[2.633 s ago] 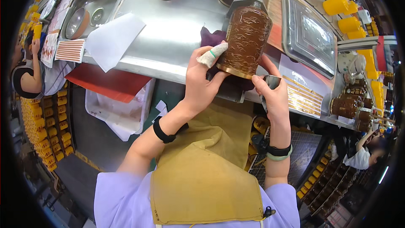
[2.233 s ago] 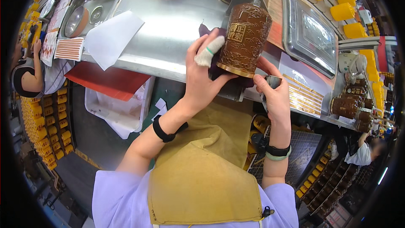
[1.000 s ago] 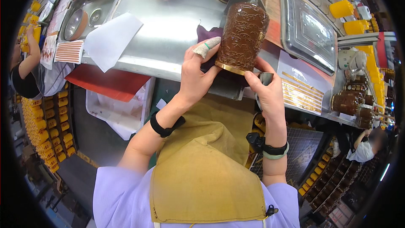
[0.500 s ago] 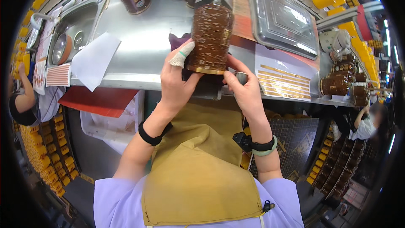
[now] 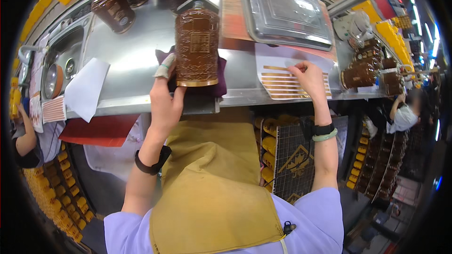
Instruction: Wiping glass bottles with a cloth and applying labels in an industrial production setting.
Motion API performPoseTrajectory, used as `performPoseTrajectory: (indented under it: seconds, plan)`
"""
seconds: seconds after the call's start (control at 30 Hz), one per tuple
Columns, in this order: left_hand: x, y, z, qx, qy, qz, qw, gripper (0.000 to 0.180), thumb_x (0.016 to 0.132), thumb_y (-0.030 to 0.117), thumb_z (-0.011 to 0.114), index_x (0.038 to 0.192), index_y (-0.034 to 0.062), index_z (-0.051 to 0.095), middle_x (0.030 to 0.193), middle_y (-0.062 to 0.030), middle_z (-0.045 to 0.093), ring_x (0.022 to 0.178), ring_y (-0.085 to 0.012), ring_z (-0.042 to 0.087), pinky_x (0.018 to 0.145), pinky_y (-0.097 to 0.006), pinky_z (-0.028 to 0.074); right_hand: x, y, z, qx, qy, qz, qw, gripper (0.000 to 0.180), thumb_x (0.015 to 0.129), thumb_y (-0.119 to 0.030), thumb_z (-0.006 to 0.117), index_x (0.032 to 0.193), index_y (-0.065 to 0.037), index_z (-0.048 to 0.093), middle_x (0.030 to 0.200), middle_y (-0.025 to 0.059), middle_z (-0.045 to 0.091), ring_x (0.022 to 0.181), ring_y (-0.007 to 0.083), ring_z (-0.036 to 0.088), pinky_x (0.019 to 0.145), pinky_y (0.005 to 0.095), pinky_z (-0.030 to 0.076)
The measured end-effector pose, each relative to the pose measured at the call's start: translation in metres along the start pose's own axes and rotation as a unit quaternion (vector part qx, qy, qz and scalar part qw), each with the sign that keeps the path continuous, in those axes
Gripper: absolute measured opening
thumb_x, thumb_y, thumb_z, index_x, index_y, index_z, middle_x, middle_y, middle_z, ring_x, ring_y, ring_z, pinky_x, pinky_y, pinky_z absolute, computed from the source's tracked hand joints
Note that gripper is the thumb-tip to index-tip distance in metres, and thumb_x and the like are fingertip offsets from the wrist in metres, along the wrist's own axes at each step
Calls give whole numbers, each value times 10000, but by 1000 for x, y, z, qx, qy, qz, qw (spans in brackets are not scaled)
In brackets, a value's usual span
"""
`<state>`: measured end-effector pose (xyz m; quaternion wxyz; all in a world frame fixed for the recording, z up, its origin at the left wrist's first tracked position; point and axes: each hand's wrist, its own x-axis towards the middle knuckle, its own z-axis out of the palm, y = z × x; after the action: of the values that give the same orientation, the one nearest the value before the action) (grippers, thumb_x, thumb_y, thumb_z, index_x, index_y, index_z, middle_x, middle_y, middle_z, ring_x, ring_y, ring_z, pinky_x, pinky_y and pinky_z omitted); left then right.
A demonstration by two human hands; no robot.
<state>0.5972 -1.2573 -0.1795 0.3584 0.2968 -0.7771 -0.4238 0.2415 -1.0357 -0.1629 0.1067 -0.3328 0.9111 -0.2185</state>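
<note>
A tall brown embossed ceramic bottle (image 5: pixel 197 42) stands on a dark purple cloth (image 5: pixel 221 76) at the front edge of the steel counter (image 5: pixel 127 66). My left hand (image 5: pixel 165 96) rests against the bottle's lower left side, a bandaged finger up along it. My right hand (image 5: pixel 310 77) has reached out to the right and its fingertips pinch at a white sheet of gold-striped labels (image 5: pixel 282 77) lying on the counter.
Several more brown bottles (image 5: pixel 113 7) stand at the back left, beside a sink (image 5: pixel 61 63). A metal tray (image 5: pixel 282 14) lies behind the label sheet. White paper (image 5: pixel 87 89) hangs over the counter edge. Other people (image 5: pixel 405 113) work at both sides.
My right hand has left the bottle and moved right to the label sheet. The bottle now stands on the cloth with only my left hand on it.
</note>
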Motion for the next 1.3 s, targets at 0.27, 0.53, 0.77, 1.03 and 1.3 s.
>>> performPoseTrajectory:
  seconds: [0.27, 0.53, 0.77, 1.03, 1.3]
  plan:
    - [2, 21, 5, 66, 73, 61, 993, 765, 782, -61, 795, 1481, 4, 491, 1340, -173, 618, 1234, -308, 617, 1063, -388, 493, 16, 4, 10, -11, -36, 43, 998, 303, 816, -235, 820, 967, 17, 747, 797, 153, 752, 743, 276, 740, 721, 380, 559]
    - [1, 11, 0, 10, 41, -49, 998, 633, 730, -84, 803, 1335, 29, 655, 1271, -129, 658, 1188, -312, 626, 974, -389, 522, 11, 3, 15, -15, -28, 20, 999, 196, 886, -159, 740, 977, 14, 734, 804, 160, 741, 749, 264, 731, 716, 371, 549]
    - [-2, 6, 0, 101, 93, 100, 986, 729, 739, -5, 858, 1415, 13, 585, 1317, -153, 638, 1187, -314, 626, 1035, -389, 496, 0, -11, 2, -3, 16, -108, 994, 139, 901, -111, 723, 960, 13, 699, 809, 113, 708, 610, 210, 563, 662, 345, 491]
    - [-1, 8, 3, 131, 107, 102, 980, 635, 791, -46, 793, 1397, -4, 609, 1289, -168, 689, 1134, -291, 685, 1004, -365, 520, -44, -74, -25, 175, -31, -73, 981, 114, 966, -105, 717, 951, -5, 663, 790, -41, 580, 691, 44, 431, 620, 228, 363]
    - [2, 7, -4, 30, 48, 34, 998, 641, 784, 38, 847, 1384, 13, 620, 1267, -180, 691, 1181, -327, 661, 1003, -396, 525, -73, -124, -19, 148, -34, -79, 985, 95, 944, -76, 726, 967, 12, 696, 763, -6, 580, 674, 77, 449, 610, 250, 369]
